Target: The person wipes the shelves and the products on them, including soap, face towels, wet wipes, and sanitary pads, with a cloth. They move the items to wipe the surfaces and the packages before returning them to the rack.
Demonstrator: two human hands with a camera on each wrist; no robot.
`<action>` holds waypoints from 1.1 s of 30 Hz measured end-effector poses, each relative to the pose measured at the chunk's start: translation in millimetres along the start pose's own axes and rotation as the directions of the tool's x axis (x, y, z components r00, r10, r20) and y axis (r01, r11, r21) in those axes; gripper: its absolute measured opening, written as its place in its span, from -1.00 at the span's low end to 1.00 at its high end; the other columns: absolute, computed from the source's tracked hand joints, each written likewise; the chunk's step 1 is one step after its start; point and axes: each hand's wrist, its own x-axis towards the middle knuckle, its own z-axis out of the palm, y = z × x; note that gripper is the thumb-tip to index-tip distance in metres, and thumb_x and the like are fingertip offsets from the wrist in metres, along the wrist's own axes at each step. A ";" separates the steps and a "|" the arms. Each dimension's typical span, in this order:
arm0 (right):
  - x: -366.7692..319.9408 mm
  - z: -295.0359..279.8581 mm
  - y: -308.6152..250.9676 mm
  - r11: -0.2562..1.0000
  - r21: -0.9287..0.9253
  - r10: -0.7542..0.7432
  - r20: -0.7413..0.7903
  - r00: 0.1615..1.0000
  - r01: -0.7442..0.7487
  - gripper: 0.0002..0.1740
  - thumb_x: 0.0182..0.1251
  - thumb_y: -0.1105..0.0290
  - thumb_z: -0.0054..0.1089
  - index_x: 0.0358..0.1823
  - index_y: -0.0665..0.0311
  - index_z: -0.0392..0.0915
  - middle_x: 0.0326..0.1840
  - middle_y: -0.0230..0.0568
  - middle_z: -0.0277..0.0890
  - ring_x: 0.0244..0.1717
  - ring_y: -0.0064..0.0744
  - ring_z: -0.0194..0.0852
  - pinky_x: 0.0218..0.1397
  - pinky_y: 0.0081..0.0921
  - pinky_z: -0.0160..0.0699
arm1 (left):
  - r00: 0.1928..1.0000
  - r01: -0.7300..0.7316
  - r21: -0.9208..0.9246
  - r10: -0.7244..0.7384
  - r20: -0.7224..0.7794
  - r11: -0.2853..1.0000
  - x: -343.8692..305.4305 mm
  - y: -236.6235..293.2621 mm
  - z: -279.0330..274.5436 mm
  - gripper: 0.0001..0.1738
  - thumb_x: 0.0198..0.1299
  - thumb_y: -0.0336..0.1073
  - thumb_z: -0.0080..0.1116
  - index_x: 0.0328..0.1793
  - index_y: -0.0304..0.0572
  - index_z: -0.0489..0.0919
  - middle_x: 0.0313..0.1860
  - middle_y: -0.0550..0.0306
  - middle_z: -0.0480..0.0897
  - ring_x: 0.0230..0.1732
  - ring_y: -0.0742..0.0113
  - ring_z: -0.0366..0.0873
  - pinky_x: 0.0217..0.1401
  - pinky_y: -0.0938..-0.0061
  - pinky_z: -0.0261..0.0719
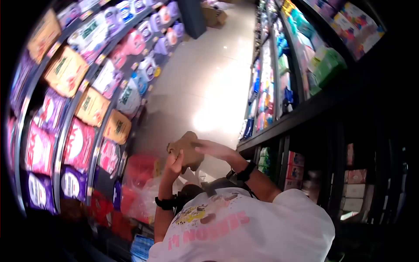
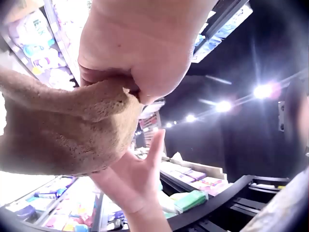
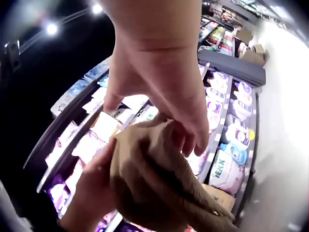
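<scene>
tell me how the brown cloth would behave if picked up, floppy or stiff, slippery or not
The brown cloth would probably flop, since it bunches into soft folds. It likely won't slip easily, as its surface looks fuzzy. Its uneven, crumpled shape makes rolling seem unlikely.

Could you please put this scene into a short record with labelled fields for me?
Setting: shop aisle with a pale floor
Item in hand: crumpled brown cloth
Left hand: grips the brown cloth
Right hand: touches the cloth, thumb spread apart
Clothing: white printed shirt
Left of aisle: shelved tan pack, pink pack and purple bottle, among others
Right of aisle: shelves including a green pack
</scene>
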 end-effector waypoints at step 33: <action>-32.0 -207.8 -44.2 0.846 -0.265 -0.168 -0.956 0.241 -0.463 -0.69 -0.12 0.30 0.37 -0.41 0.37 0.55 -0.24 -0.03 0.41 -0.17 -0.09 0.40 -0.10 -0.31 0.37 | 0.125 -0.516 0.045 0.024 0.992 0.855 399.5 30.9 227.7 -0.73 0.07 -0.48 0.17 -0.06 -0.28 0.57 -0.28 -0.02 0.52 -0.23 0.14 0.52 -0.12 0.43 0.49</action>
